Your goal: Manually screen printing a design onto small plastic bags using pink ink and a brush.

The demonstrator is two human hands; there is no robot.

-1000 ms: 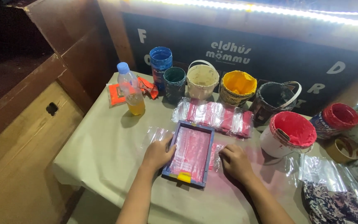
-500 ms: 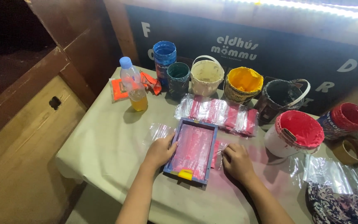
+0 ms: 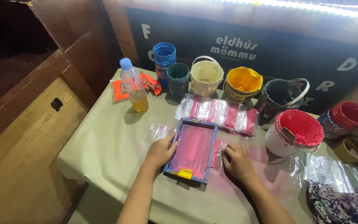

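Hands rest on either side of a small blue-framed printing screen point(image 3: 193, 150) that lies flat on a table point(image 3: 104, 145) covered with pale cloth. The left hand point(image 3: 160, 151) grips the left rail of the frame, fingers curled over its edge and closed on it. The right hand point(image 3: 238, 159) lies just beside the right rail, fingers bent and pressed down on a clear plastic sheet stained pink point(image 3: 217, 151); whether it pinches the sheet cannot be told. The mesh inside the frame is coated pink, and a yellow squeegee piece point(image 3: 185, 174) sits at the near rail.

Just beyond the frame lies a row of clear packets with pink print point(image 3: 218, 112). Behind the packets stands a line of paint containers: a blue can point(image 3: 164, 58), a dark green cup point(image 3: 178, 76), a cream bucket point(image 3: 206, 76), a yellow bucket point(image 3: 242, 83) and a black bucket point(image 3: 281, 96). To the right of the frame stands a white bucket of red paint point(image 3: 297, 132), with a red-lidded can point(image 3: 344, 119) and a tape roll point(image 3: 351, 149) farther right. At the far left corner stands a plastic bottle of amber liquid point(image 3: 134, 86), near orange packets point(image 3: 119, 90).
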